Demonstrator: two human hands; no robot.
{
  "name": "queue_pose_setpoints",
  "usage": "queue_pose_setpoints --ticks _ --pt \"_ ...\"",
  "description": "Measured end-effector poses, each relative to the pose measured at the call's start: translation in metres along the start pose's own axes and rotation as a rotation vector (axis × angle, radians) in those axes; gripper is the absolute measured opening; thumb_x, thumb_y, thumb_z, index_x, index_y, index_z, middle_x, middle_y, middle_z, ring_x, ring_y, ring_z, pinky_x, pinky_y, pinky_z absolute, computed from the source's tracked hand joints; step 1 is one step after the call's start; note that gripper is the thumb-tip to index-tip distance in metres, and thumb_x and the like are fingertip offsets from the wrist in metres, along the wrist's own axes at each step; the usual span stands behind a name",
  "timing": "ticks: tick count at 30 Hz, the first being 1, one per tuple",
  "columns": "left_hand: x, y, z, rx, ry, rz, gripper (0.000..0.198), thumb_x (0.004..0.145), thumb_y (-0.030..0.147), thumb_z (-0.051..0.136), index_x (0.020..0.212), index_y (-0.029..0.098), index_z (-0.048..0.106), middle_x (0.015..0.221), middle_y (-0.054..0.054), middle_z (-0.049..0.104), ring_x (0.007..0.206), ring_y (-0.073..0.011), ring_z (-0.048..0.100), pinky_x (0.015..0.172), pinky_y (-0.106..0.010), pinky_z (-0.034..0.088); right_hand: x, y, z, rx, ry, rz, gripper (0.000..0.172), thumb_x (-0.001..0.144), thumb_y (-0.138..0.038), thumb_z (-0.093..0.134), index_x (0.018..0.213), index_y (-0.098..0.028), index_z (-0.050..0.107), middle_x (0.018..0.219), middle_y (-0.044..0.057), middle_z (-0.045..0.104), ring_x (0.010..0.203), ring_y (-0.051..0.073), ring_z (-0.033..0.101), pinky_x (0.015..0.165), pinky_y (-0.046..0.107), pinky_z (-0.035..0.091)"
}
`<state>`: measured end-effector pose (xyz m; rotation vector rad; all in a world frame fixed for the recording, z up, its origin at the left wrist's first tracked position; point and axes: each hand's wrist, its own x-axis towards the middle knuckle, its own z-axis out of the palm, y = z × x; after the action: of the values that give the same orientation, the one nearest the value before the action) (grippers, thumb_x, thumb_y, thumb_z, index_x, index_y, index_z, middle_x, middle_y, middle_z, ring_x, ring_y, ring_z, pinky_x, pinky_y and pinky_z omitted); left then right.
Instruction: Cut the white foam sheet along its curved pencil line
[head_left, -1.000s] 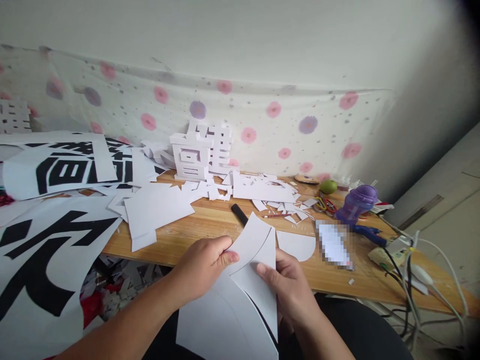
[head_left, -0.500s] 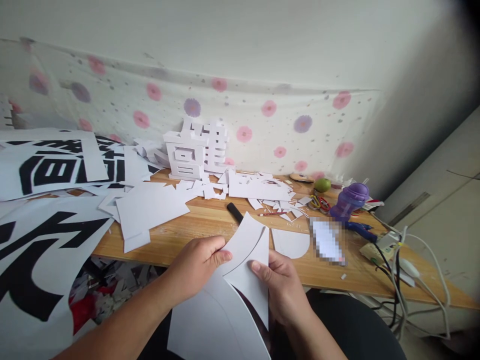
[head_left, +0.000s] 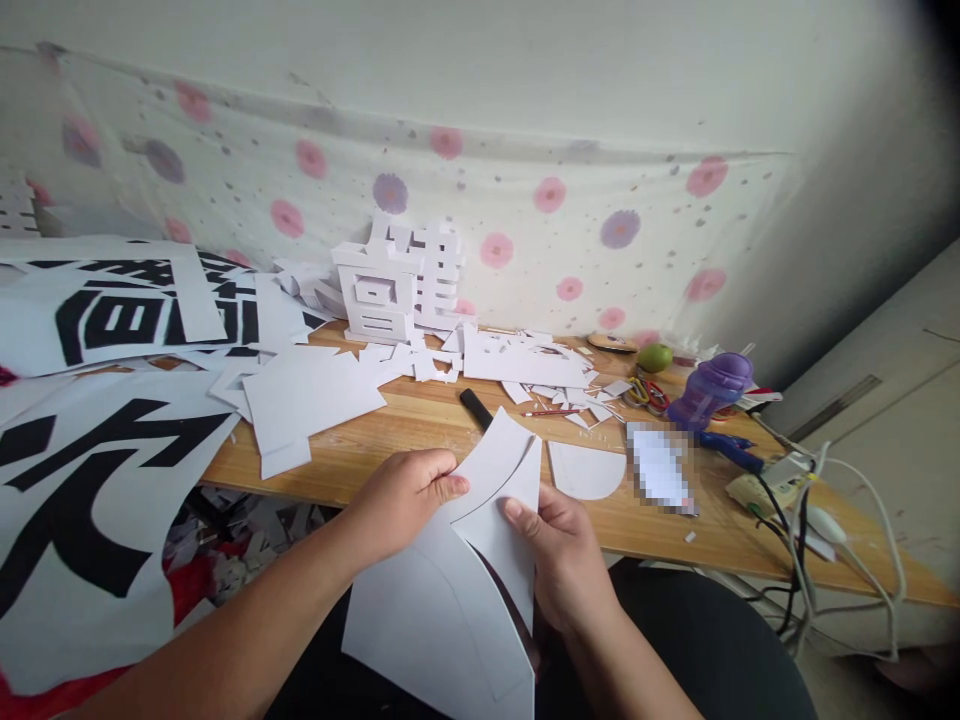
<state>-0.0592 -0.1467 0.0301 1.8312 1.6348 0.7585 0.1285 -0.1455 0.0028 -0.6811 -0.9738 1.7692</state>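
A large white board sheet (head_left: 439, 610), with a faint curved pencil line on it, is held up in front of me. My left hand (head_left: 405, 500) pinches its upper left part between thumb and fingers. With the thumb on top, my right hand (head_left: 566, 550) grips a pointed white board piece (head_left: 495, 530) at the sheet's right side. A curved cut runs between this piece and the upper strip of the sheet. Below the piece a dark gap separates it from the sheet's lower part. The fingers of my right hand are partly hidden behind the piece.
On the wooden table (head_left: 420, 430) lie a black-handled tool (head_left: 474, 408), a rounded white piece (head_left: 587, 470), a pencil (head_left: 551, 413) and white offcuts. A white cut-out character (head_left: 375, 290) stands behind. Right are a purple bottle (head_left: 709, 390) and cables (head_left: 799, 560); left, printed sheets (head_left: 97, 500).
The view has tilted and shifted slightly, so the table things sit higher and further right. Both hands keep their grips, and the sheet and pointed piece have barely moved.
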Motion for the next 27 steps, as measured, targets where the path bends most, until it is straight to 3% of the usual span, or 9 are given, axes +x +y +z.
queue_pose_setpoints --ticks 11,16,20,23,25,27 --pt "0.006 0.002 0.003 -0.008 -0.050 -0.020 0.039 0.083 0.050 0.046 0.059 0.021 0.035 0.060 0.005 0.040 0.060 -0.0127 0.039 0.057 -0.026 0.027 0.003 0.003 -0.010 -0.030 0.030 0.011 0.027 0.073 -0.037 0.082 0.092 -0.018 0.077 0.077 0.005 0.075 0.063 0.020 0.065 0.061 0.031 0.048" --pt "0.010 0.001 0.002 -0.021 -0.148 0.018 0.027 0.081 0.047 0.052 0.072 0.021 0.053 0.072 0.002 0.059 0.069 -0.0174 0.054 0.059 -0.025 0.038 0.011 0.010 -0.020 -0.192 -0.010 -0.040 0.030 0.074 -0.044 0.079 0.085 -0.016 0.075 0.071 0.002 0.071 0.059 0.015 0.058 0.056 0.025 0.040" --pt "0.020 0.005 0.007 -0.029 -0.216 -0.014 0.029 0.073 0.043 0.065 0.092 0.021 0.062 0.090 -0.002 0.071 0.085 -0.0236 0.063 0.070 -0.028 0.047 0.013 0.005 -0.023 -0.263 -0.062 -0.105 0.032 0.081 -0.047 0.073 0.094 -0.018 0.073 0.084 0.004 0.073 0.071 0.017 0.062 0.065 0.027 0.046" --pt "0.030 0.008 0.006 -0.035 -0.275 -0.013 0.033 0.074 0.039 0.065 0.102 0.022 0.063 0.100 -0.002 0.073 0.092 -0.0247 0.066 0.077 -0.030 0.050 0.011 -0.020 -0.051 -0.399 -0.109 -0.166 0.037 0.084 -0.049 0.068 0.110 -0.022 0.069 0.105 0.007 0.073 0.092 0.022 0.067 0.083 0.035 0.051" --pt "0.039 0.007 -0.002 -0.045 -0.311 -0.017 0.036 0.076 0.038 0.063 0.108 0.022 0.062 0.106 -0.001 0.073 0.096 -0.0245 0.067 0.080 -0.030 0.050 0.008 -0.046 -0.090 -0.597 0.068 -0.282 0.034 0.085 -0.047 0.067 0.109 -0.024 0.068 0.110 0.007 0.073 0.100 0.023 0.066 0.091 0.036 0.049" --pt "0.052 0.004 -0.014 -0.031 -0.321 -0.050 0.040 0.078 0.040 0.061 0.114 0.021 0.060 0.111 -0.003 0.073 0.101 -0.0254 0.067 0.083 -0.030 0.050 0.002 -0.071 -0.140 -0.824 0.279 -0.341 0.028 0.085 -0.047 0.064 0.098 -0.022 0.069 0.103 0.008 0.074 0.098 0.024 0.067 0.091 0.037 0.049"
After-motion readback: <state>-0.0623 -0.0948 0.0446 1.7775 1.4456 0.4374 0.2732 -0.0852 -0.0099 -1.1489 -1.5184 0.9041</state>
